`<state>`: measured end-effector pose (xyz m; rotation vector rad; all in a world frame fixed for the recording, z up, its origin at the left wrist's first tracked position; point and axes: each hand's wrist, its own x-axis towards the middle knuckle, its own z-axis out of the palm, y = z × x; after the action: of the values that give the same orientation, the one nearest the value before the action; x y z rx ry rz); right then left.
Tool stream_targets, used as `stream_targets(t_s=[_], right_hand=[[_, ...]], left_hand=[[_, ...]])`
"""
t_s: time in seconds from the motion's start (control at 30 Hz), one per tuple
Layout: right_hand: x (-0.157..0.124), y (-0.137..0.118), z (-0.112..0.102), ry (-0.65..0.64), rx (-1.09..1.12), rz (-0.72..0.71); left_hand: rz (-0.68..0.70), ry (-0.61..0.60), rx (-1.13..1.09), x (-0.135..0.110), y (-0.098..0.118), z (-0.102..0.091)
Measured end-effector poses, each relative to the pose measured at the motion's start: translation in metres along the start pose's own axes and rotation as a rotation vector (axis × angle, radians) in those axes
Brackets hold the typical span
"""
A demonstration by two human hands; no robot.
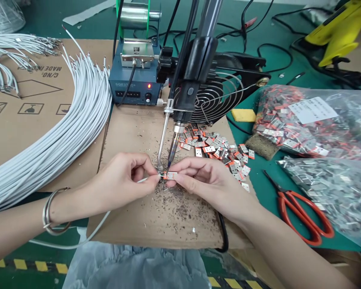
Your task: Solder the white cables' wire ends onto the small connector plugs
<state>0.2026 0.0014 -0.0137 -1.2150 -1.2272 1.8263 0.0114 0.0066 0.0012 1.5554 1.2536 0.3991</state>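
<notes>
Between thumb and forefinger, my left hand [135,174] pinches the end of a white cable [100,220], whose length trails down to the left under my wrist. My right hand [204,176] grips a small metal USB connector [172,175] with an orange part. Cable end and connector meet at the tip of a soldering iron [173,146], which is fixed on a stand and points down. Beside the iron a thin bent solder feed tube [164,138] reaches the same spot. Whether the wires are joined to the connector is too small to tell.
Loose connectors [219,150] lie right of the iron, before a black fan [210,96]. A bundle of white cables [87,108] covers the left cardboard. Behind stands a blue solder feeder [135,80]. Red-handled scissors [303,214] and bags of connectors [307,120] sit at right.
</notes>
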Motion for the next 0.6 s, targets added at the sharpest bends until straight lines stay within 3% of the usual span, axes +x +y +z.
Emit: stream_targets(t_s=[0.6], right_hand=[[-0.0015,0.0007,0.0000,-0.005,-0.040,0.004]], left_hand=[[-0.012,-0.033,0.026,-0.0003,-0.0022,-0.0014]])
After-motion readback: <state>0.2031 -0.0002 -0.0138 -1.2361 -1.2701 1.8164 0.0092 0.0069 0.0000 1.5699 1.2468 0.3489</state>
